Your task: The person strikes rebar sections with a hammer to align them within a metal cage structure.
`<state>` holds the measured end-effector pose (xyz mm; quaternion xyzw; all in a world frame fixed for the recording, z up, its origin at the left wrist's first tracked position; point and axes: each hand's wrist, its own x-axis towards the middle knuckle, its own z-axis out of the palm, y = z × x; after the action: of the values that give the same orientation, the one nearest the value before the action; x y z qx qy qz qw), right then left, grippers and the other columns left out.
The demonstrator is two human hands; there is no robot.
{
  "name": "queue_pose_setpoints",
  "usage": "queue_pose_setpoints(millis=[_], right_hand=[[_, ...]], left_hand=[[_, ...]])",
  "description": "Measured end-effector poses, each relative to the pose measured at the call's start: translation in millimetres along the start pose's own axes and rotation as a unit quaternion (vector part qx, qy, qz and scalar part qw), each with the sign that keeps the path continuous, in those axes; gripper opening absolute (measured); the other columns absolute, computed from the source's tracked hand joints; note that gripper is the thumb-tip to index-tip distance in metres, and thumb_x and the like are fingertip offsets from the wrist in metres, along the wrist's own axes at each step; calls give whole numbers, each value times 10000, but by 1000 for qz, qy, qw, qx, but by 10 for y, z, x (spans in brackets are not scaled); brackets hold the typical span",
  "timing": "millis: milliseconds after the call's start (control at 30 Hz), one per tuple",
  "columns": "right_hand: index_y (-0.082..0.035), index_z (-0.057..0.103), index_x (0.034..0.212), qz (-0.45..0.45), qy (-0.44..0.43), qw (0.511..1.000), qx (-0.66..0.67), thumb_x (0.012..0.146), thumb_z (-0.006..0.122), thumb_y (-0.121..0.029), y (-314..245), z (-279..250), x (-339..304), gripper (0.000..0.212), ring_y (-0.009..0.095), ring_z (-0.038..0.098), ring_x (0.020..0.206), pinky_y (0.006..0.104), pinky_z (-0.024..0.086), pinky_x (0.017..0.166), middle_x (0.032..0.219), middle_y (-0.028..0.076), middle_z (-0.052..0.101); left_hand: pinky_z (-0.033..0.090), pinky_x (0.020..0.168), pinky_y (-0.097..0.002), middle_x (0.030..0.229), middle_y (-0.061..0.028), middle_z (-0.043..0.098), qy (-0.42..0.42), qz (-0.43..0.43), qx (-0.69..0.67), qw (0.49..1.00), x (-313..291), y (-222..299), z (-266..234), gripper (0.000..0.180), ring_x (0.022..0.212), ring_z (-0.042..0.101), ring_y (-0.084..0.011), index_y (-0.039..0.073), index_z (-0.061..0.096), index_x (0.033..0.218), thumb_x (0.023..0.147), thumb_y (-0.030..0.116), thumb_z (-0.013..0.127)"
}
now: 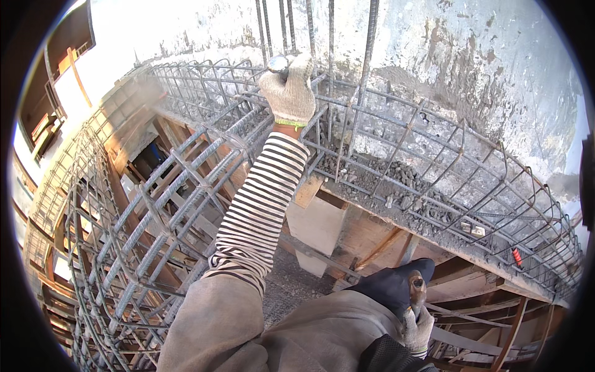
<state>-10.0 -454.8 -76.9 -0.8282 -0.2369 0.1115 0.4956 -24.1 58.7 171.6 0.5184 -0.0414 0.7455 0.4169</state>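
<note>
- Reaching up toward 12 o'clock with the gloved left hand [289, 93], fingers curled beside a round shiny thing [279, 64]; cannot tell whether gripping that piece or a bar behind, with the fingertips hidden on the far side.
- Holding a brown hand tool [417, 290] in the gloved right hand [418, 328], low at 5 o'clock, fingers closed around the lower end, just beside a dark trouser leg [396, 282].
- Working over steel: a bar cage [460, 151] running from 12 o'clock round to 4, thick crossing bars [167, 192] at 9, upright bars [366, 53] rising between 12 and 1, close beside the left hand.
- To manage this reach well, set the left palm firmly before putting any weight on the steel, and mind the glove cuff around bar ends (an easy place to snag).
- Better to hold the brown tool well clear of the leg, and to watch for loose rubble [406, 177] at 3 o'clock, inside the cage.
- As for pose: left arm stretched long from 7 o'clock to 12, striped sleeve [260, 198] nearly straight, wrist roughly in line with the forearm; right arm tucked close to the body, forearm mostly hidden.
</note>
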Motion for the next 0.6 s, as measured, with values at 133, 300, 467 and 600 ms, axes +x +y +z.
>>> queue_pose_setpoints(millis=[133,300,467,600], right_hand=[[-8,569,806,-25,-11,998,55,986,588,-393,-483,26,86,426,103,467,442,274,344,452,531,6,482],[-2,561,733,-117,-3,984,133,1000,507,-536,-743,-63,471,600,117,479,415,262,335,405,514,26,500],[-12,489,1109,-236,-30,937,256,1037,512,-458,-1618,-179,992,452,86,430,430,230,359,389,668,29,509],[-45,507,1190,-367,-51,851,373,1008,565,-481,-2633,-249,1246,476,109,490,482,256,439,459,730,21,535]], left_hand=[[374,462,-248,629,9,538,-66,-59,41,995,62,-23,-114,168,512,484,-77,-8,683,852,951,117,632],[397,513,-241,615,17,563,-249,-197,136,939,279,362,-130,215,534,499,-63,32,742,955,972,227,653],[445,629,-268,691,23,568,-335,-250,244,875,361,597,-33,310,679,524,-66,86,758,951,940,385,674],[466,640,-290,697,6,575,-331,-137,242,902,335,431,-136,366,676,539,-84,89,755,974,944,437,646]])
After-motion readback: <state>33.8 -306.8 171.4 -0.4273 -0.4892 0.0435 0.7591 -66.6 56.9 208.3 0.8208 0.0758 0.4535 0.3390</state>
